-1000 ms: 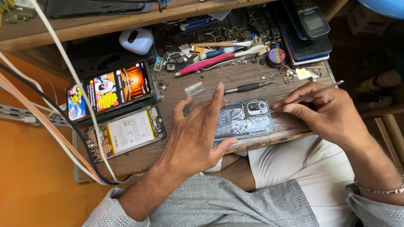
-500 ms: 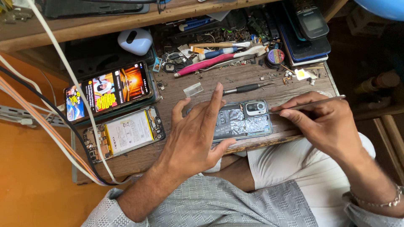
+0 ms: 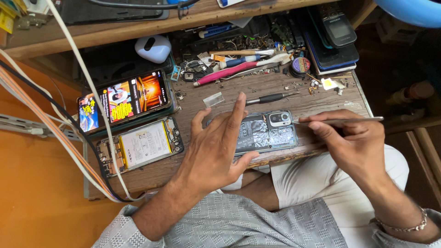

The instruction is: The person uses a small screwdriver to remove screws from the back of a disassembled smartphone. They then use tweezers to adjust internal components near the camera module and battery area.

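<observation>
Risk first: opened phone [image 3: 264,132] lying face down at the front edge of the wooden surface [image 3: 321,98], partly overhanging the lap, pinned only by the left hand [image 3: 218,144]; likely to tip or slide off should that pressure ease. Thin metal tool [image 3: 340,120] aimed at the camera end of the exposed interior, close to foil shielding and small parts; a slip of the tip could plausibly scratch a component or tear the foil. Loose screws and scraps scattered just behind the phone, easy to sweep away with a sleeve or wrist. Black-handled screwdriver [image 3: 268,97] near the far side, within reach of an accidental nudge. As for pose: left hand spread flat over the left half of the phone, fingers apart, index extended upward past the phone's far edge, thumb hooked under the near edge, forearm coming in from the lower left. Right hand [image 3: 353,140] curled beside the phone's right end, fingers together and pinched on the metal tool, which lies nearly level, wrist bent inward above the thigh. Second dismantled phone with its battery [image 3: 140,146] showing and a lit phone [image 3: 124,100] further left, well apart from both hands.
</observation>
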